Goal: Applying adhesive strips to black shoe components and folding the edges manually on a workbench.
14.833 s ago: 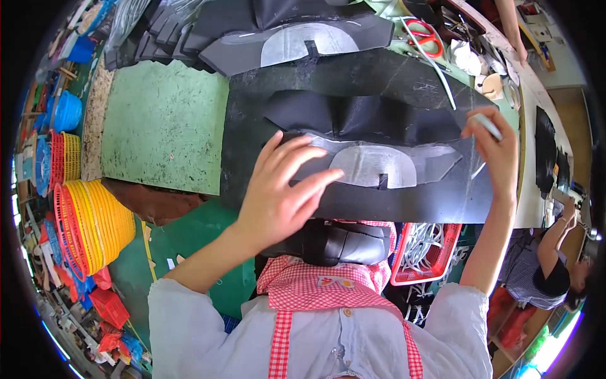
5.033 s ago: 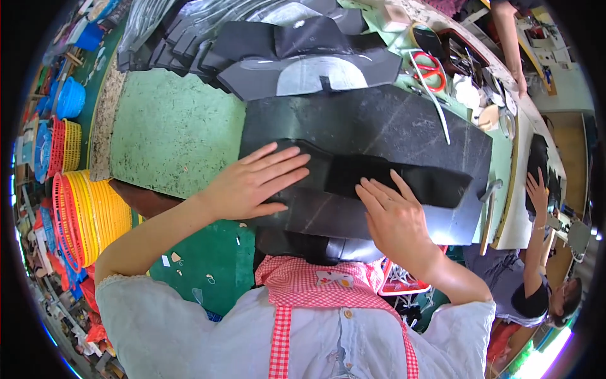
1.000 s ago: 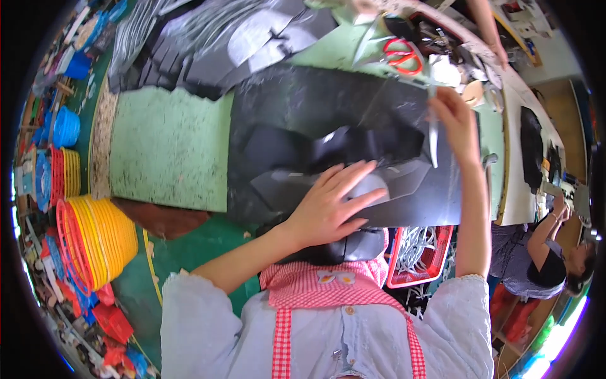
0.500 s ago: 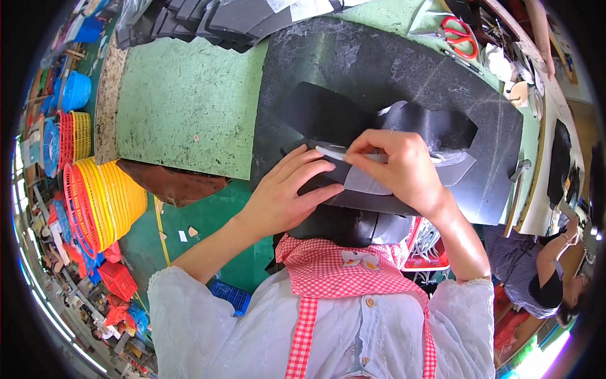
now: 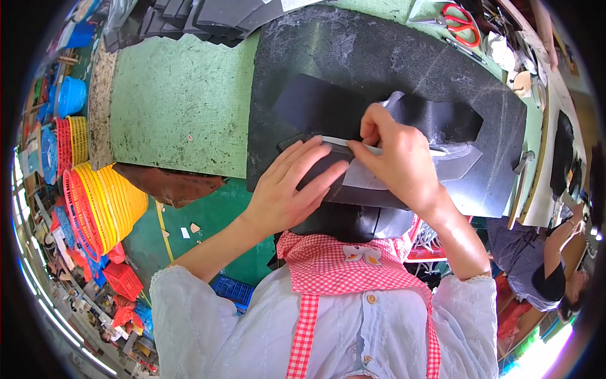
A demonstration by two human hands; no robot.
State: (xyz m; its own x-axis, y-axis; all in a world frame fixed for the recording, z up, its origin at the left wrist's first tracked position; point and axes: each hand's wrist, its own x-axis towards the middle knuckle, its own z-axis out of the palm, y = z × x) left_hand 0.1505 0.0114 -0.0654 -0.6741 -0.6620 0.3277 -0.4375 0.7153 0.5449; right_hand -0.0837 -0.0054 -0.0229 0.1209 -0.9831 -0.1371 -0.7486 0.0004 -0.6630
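My left hand [image 5: 284, 186] lies with its fingers stretched over a dark, flat sheet piece that has a grey section [image 5: 365, 177]. Along the far edge of this piece runs a narrow pale strip [image 5: 338, 141], its left end by my left fingertips. My right hand [image 5: 404, 161] is closed, the thumb pressing on the strip and the other fingers curled; part of the strip is hidden under it. Just beyond lies a flat black piece [image 5: 319, 101]. A bent black piece [image 5: 442, 120] with a grey underside sits to the right of my right hand.
A worn black mat [image 5: 315, 44] covers part of the green table [image 5: 183, 107]. Stacked dark pieces [image 5: 202, 19] lie at the far left, red-handled scissors [image 5: 464, 25] at the far right. Yellow baskets [image 5: 110, 202] stand left on the floor. Another person [image 5: 527, 259] is at right.
My right thumb has come down onto the strip, which lies flatter along the piece's edge. My left hand stays on the piece. The whole view has shifted slightly.
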